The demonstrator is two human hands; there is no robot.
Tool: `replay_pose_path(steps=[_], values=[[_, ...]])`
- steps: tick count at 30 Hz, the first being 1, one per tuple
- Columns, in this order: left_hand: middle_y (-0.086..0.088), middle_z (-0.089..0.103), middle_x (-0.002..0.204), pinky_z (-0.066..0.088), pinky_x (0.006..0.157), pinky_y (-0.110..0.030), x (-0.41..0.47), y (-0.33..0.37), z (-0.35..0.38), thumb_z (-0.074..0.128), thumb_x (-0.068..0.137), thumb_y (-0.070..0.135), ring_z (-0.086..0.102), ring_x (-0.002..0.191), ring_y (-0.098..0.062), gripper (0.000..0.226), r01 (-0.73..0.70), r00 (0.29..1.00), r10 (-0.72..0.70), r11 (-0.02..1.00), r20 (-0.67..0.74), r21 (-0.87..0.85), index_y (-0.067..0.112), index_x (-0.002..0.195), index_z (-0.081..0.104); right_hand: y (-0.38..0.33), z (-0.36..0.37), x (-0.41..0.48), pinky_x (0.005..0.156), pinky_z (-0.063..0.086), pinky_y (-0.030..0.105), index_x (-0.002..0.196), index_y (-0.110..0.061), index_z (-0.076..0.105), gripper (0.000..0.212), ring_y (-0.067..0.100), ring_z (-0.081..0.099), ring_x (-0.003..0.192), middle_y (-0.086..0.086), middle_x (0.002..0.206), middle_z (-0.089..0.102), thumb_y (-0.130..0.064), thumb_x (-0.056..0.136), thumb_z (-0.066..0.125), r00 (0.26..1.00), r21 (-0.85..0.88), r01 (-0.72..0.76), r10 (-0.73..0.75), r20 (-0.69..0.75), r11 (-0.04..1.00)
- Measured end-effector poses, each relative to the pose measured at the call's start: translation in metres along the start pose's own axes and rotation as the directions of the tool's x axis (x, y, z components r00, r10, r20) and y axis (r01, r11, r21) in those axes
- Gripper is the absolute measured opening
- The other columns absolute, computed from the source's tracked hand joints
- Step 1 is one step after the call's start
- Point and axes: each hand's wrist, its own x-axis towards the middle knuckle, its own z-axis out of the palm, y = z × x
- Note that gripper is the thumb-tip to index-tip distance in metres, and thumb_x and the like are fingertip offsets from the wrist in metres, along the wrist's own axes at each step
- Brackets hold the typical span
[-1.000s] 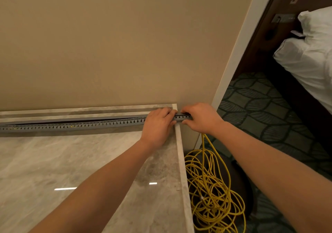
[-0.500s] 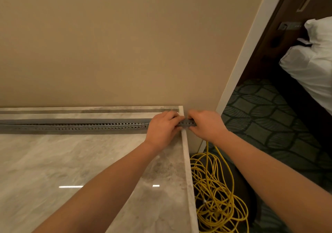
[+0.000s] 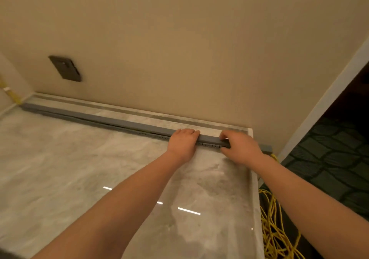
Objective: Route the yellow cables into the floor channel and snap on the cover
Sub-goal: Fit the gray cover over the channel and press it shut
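Note:
A long grey floor channel (image 3: pixel 119 121) with its cover on top runs along the base of the beige wall, from the left corner to the marble slab's right edge. My left hand (image 3: pixel 182 142) presses down on the channel near its right end, fingers curled over the cover. My right hand (image 3: pixel 239 148) grips the channel a little further right, thumb in front and fingers behind. Slots show in the channel's front side between my hands. Yellow cables (image 3: pixel 279 230) lie coiled on the floor at the lower right, and one strand rises toward the channel's end (image 3: pixel 266 148).
The marble floor slab (image 3: pixel 79 178) fills the foreground, ending at a raised right edge (image 3: pixel 256 198). A dark wall plate (image 3: pixel 64 67) sits low on the wall at left. Yellow cable (image 3: pixel 12 94) shows in the far left corner. Patterned dark carpet (image 3: pixel 329 158) lies to the right.
My view has swung left and back, showing the channel's full length. Both hands have stayed on the channel's right end, a little further apart, and the grey cover is now seen over the slotted channel.

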Motion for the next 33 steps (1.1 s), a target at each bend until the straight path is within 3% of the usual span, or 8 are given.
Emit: replay_pose_path(steps=[7, 12, 19, 22, 27, 33], values=[[-0.004, 0.036, 0.15, 0.023, 0.117, -0.036, -0.027, -0.09, -0.005, 0.051, 0.089, 0.017, 0.029, 0.141, -0.023, 0.06, 0.115, 0.993, -0.114, 0.993, 0.009, -0.027, 0.014, 0.146, 0.032, -0.09, 0.023, 0.048, 0.079, 0.048, 0.034, 0.127, -0.029, 0.053, 0.042, 0.023, 0.059, 0.108, -0.003, 0.121, 0.062, -0.032, 0.085, 0.058, 0.994, 0.025, 0.052, -0.054, 0.094, 0.998], [-0.005, 0.031, 0.153, 0.018, 0.119, -0.039, -0.042, -0.175, -0.01, 0.047, 0.093, 0.015, 0.022, 0.144, -0.025, 0.058, 0.136, 0.991, -0.136, 0.991, 0.008, -0.013, 0.015, 0.148, 0.028, -0.15, 0.045, 0.083, 0.079, 0.052, 0.037, 0.117, -0.029, 0.059, 0.031, 0.023, 0.059, 0.104, -0.002, 0.116, 0.065, -0.025, 0.086, 0.057, 0.995, -0.001, 0.047, -0.047, 0.089, 0.999], [-0.009, 0.03, 0.153, 0.014, 0.121, -0.041, -0.054, -0.316, -0.02, 0.054, 0.09, 0.008, 0.02, 0.145, -0.028, 0.069, 0.095, 0.991, -0.108, 0.985, 0.082, 0.142, 0.014, 0.151, 0.021, -0.216, 0.077, 0.125, 0.071, 0.048, 0.032, 0.113, -0.033, 0.059, 0.026, 0.02, 0.061, 0.099, -0.005, 0.111, 0.066, -0.028, 0.088, 0.056, 0.997, -0.055, -0.061, 0.063, 0.046, 0.997], [-0.011, 0.037, 0.147, 0.018, 0.119, -0.041, -0.057, -0.363, -0.024, 0.057, 0.087, 0.007, 0.03, 0.139, -0.029, 0.07, 0.075, 0.99, -0.099, 0.973, 0.101, 0.217, 0.014, 0.149, 0.025, -0.246, 0.091, 0.139, 0.073, 0.048, 0.031, 0.114, -0.033, 0.06, 0.027, 0.02, 0.061, 0.1, -0.006, 0.111, 0.066, -0.032, 0.087, 0.059, 0.998, -0.033, -0.057, 0.058, 0.022, 0.998], [-0.01, 0.049, 0.132, 0.027, 0.113, -0.04, -0.058, -0.413, -0.025, 0.055, 0.087, 0.007, 0.048, 0.122, -0.029, 0.053, 0.071, 0.986, -0.102, 0.973, 0.134, 0.218, 0.016, 0.137, 0.04, -0.277, 0.109, 0.155, 0.075, 0.043, 0.032, 0.114, -0.03, 0.058, 0.027, 0.021, 0.058, 0.098, -0.004, 0.108, 0.063, -0.035, 0.088, 0.061, 0.999, -0.025, -0.032, 0.032, 0.008, 0.999], [-0.01, 0.053, 0.122, 0.041, 0.093, -0.038, -0.05, -0.439, -0.03, 0.058, 0.086, 0.005, 0.053, 0.11, -0.029, 0.045, -0.017, 0.989, -0.021, 0.968, 0.148, 0.251, 0.013, 0.128, 0.044, -0.28, 0.111, 0.16, 0.073, 0.041, 0.034, 0.108, -0.024, 0.058, 0.019, 0.023, 0.057, 0.094, 0.0, 0.102, 0.062, -0.03, 0.089, 0.06, 1.0, -0.072, -0.028, 0.028, -0.003, 0.997]])
